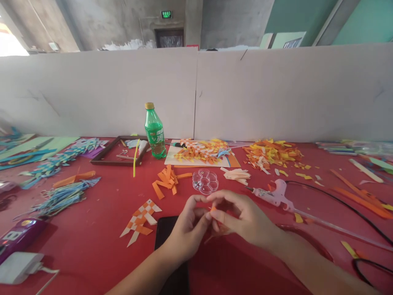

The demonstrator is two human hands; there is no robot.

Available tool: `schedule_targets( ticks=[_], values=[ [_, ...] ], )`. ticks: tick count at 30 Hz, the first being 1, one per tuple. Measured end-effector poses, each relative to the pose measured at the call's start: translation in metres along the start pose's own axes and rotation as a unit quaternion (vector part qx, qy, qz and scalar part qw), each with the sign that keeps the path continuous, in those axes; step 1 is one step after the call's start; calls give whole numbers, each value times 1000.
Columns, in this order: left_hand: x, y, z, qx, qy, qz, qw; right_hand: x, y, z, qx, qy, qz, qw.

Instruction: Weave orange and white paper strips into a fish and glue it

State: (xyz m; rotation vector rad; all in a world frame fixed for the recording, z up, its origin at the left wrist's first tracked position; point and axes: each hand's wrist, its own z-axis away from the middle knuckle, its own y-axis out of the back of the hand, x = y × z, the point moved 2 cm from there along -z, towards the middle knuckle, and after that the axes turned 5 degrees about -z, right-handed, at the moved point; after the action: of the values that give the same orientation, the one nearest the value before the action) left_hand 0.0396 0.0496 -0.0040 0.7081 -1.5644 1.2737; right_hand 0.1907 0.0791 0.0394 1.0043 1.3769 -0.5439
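Observation:
My left hand (187,229) and my right hand (242,219) meet above the red table (92,246), fingers pinched together on a small orange paper piece (214,209). Most of that piece is hidden between the fingertips. A woven orange-and-white paper fish (140,220) lies to the left of my hands. A black phone (166,237) lies under my left wrist. A clear flower-shaped bead box (205,181) sits just beyond my fingers.
A pink glue gun (273,194) with a black cord lies to the right. A green bottle (154,132), a wooden frame (118,151), loose orange strips (167,180), heaps of orange-yellow woven pieces (272,152) and blue paper pieces (61,196) spread around. White partition boards (196,90) stand behind.

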Motion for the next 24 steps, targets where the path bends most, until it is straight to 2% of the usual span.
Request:
schedule_targets(
  ticks=[2,5,9,16,21,24],
  values=[
    [0,-1,3,-37,0,-22,999,6,1,10,-20,7,-29,999],
    [-3,0,5,-76,16,-31,996,14,5,21,-25,43,27,998],
    [-6,0,5,-98,38,-33,994,22,9,24,-18,63,71,995],
    [-2,1,1,-51,41,-40,997,32,10,26,42,92,56,993],
    [-4,4,0,-30,43,-91,994,44,9,30,97,11,6,995],
    [-4,4,0,-13,38,-119,992,43,5,32,111,-20,-32,993]
  ],
)
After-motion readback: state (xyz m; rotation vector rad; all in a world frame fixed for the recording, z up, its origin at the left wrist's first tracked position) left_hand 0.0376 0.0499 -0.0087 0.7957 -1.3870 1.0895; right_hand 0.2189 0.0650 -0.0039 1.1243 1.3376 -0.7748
